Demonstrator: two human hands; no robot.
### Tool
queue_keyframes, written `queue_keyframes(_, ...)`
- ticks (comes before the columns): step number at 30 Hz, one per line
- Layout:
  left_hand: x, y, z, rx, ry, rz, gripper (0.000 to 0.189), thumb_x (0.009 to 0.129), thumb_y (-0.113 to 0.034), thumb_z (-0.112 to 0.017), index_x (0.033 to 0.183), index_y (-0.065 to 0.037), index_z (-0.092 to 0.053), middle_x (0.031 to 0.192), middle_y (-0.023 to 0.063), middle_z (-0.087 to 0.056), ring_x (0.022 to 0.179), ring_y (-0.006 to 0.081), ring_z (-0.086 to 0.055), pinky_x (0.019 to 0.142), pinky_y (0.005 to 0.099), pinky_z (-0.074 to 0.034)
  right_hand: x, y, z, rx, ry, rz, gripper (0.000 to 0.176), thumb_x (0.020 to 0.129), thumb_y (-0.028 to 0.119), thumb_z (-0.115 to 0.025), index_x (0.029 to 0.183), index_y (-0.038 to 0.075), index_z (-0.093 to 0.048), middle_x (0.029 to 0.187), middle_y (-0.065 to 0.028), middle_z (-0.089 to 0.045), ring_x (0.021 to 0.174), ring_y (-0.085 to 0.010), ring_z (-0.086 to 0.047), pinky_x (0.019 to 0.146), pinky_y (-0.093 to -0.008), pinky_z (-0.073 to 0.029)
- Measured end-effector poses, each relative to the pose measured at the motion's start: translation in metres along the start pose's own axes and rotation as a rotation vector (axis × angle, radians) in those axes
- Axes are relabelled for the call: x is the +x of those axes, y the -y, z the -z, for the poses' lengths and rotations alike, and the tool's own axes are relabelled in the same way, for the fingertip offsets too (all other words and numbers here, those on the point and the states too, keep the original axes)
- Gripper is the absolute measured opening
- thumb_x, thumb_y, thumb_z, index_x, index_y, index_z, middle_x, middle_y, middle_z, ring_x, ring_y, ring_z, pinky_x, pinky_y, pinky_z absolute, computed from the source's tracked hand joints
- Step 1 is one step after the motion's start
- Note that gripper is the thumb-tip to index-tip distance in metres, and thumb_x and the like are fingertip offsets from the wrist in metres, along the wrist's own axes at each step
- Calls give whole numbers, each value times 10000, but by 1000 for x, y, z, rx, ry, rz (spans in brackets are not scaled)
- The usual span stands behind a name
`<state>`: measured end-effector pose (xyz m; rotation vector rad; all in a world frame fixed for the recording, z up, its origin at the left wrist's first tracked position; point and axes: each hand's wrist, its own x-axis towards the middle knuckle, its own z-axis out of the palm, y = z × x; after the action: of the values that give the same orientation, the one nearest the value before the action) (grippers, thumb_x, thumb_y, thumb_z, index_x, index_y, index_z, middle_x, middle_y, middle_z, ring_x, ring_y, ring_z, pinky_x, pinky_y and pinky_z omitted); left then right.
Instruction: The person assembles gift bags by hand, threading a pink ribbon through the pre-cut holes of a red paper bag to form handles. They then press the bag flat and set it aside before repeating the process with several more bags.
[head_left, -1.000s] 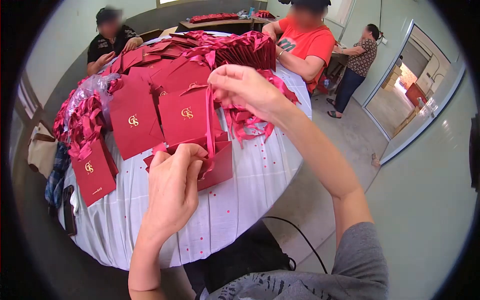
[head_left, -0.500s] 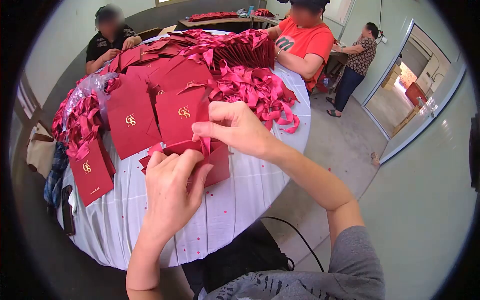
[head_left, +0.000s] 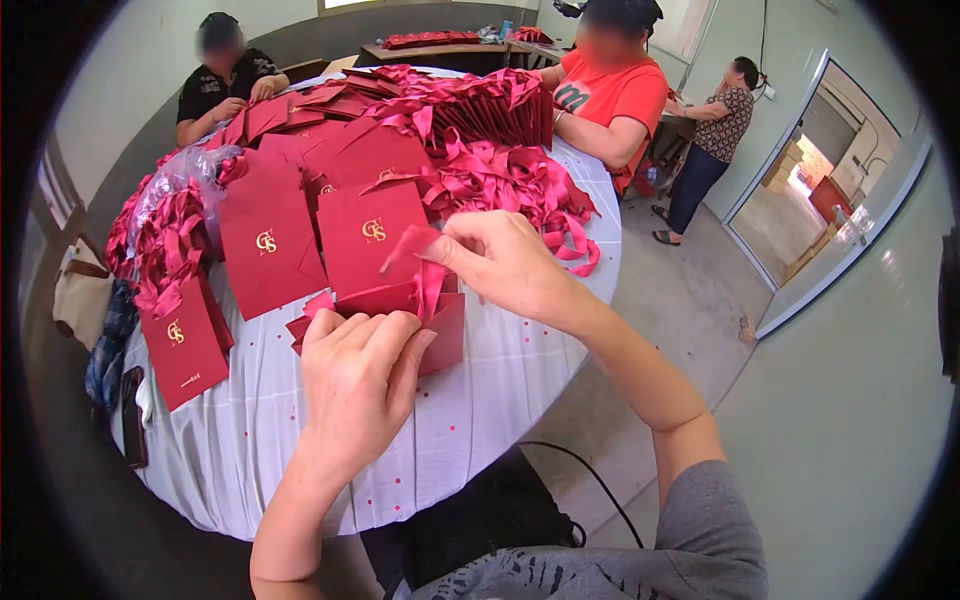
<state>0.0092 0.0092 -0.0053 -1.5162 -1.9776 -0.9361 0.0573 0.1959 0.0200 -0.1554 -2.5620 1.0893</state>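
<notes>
A dark red paper gift bag (head_left: 447,342) stands with its mouth upward at the near side of the table. My left hand (head_left: 355,385) is closed on its near rim, thumb and fingers pressed together; the fingertips are partly hidden. Above the bag's right side, my right hand (head_left: 505,265) pinches a pink-red satin ribbon (head_left: 428,287). One end of the ribbon sticks out left of the thumb, and the rest runs down into the bag's mouth. Just behind, a flat red bag (head_left: 374,232) with gold lettering leans on others.
A round table (head_left: 500,385) with a white cloth carries piled red bags (head_left: 265,240), a heap of loose ribbons (head_left: 510,185) and a plastic wrapper (head_left: 185,185). A phone (head_left: 134,415) lies at the left edge. Two people sit across the table; another stands near the doorway.
My right hand has moved slightly right and down, drawing the ribbon's end out so that more of it shows. My left hand stays at the bag's rim.
</notes>
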Motion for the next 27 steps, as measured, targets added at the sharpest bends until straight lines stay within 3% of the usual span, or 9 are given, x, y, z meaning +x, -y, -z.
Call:
queue_keyframes(3,1,0,0,5,-5,1,113,764,-79,-676,775,-64,-565,601,41,-546,542,198,-499,598,325,-315,-5,-12,0,-31,41,-16,511,932,428,-509,648,3,-517,520,-18,-476,483,-75,-461,455,-283,-377)
queue_keyframes(4,1,0,0,7,-10,-5,111,766,-84,-676,777,-65,-567,601,39,-546,543,196,-500,600,325,-315,-8,-14,1,3,43,-37,621,903,526,-490,640,-29,-584,495,-90,-529,479,-170,-523,495,-346,-404)
queue_keyframes(8,1,1,-1,6,-14,-10,108,769,-93,-677,783,-67,-573,609,32,-550,554,189,-505,604,325,-315,-15,-22,0,322,141,-18,467,984,375,-417,815,-8,-623,652,-32,-563,628,-89,-523,577,-264,-425)
queue_keyframes(13,1,1,0,9,-13,-1,112,768,-100,-681,782,-67,-575,624,29,-559,561,188,-506,607,325,-317,-19,-30,-10,231,111,-42,408,965,354,-481,850,-14,-614,628,-19,-531,592,-89,-481,553,-273,-404)
queue_keyframes(16,0,1,0,7,-20,4,115,766,-105,-684,779,-67,-577,629,27,-563,562,188,-507,609,326,-319,-23,-28,-15,173,-10,-86,625,899,543,-506,607,-9,-524,538,26,-365,546,-75,-361,491,-302,-310)
queue_keyframes(20,0,1,0,14,-9,-1,118,763,-113,-688,777,-69,-579,631,26,-562,566,187,-508,613,327,-322,-26,-15,-21,396,42,-48,432,857,384,-658,633,21,-589,594,58,-462,606,-56,-400,543,-267,-342)
queue_keyframes(22,0,2,-1,13,-18,-6,119,763,-114,-688,775,-70,-578,627,27,-559,567,188,-506,615,327,-323,-22,-9,-29,752,46,25,242,862,249,-674,789,20,-646,741,25,-593,709,-51,-491,646,-246,-417)
queue_keyframes(23,0,2,-1,9,-24,-10,120,763,-115,-688,773,-71,-577,623,28,-555,567,189,-504,616,327,-323,-24,-4,-24,878,136,-13,229,888,127,-615,1067,-16,-619,1036,-70,-642,944,-133,-582,871,-288,-447)
queue_keyframes(27,0,1,0,13,-14,-8,123,764,-116,-689,767,-72,-574,611,32,-546,567,191,-500,617,329,-324,-11,-6,-33,991,66,86,200,875,46,-602,1064,-18,-583,1046,-128,-650,998,-177,-609,881,-309,-473)
